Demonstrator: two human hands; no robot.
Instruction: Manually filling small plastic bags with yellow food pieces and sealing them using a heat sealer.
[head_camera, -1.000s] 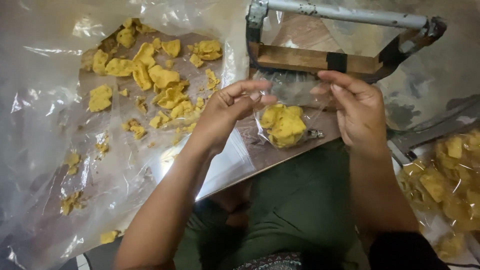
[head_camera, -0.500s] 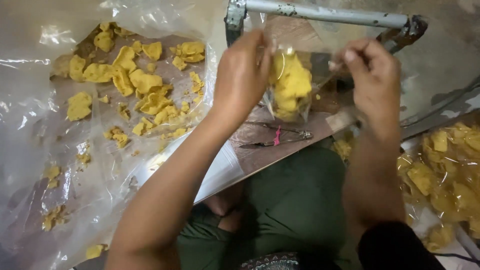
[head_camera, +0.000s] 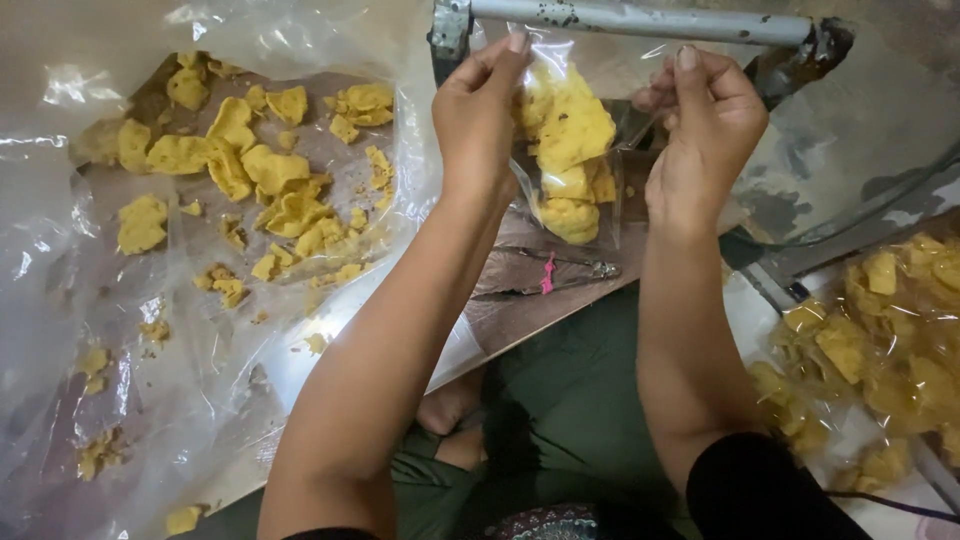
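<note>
Both hands, left and right, pinch a clear bag of yellow chips upright.

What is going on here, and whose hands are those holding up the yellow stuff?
The picture comes from a camera worn on a person's head, looking down, so these are that person's own hands. The left hand and the right hand each pinch a top corner of a small clear bag filled with yellow chips. Just above it is a grey metal bar. To the left, loose yellow chips lie on a clear plastic sheet. To the right are more filled bags. Small tongs rest below the held bag.
</note>
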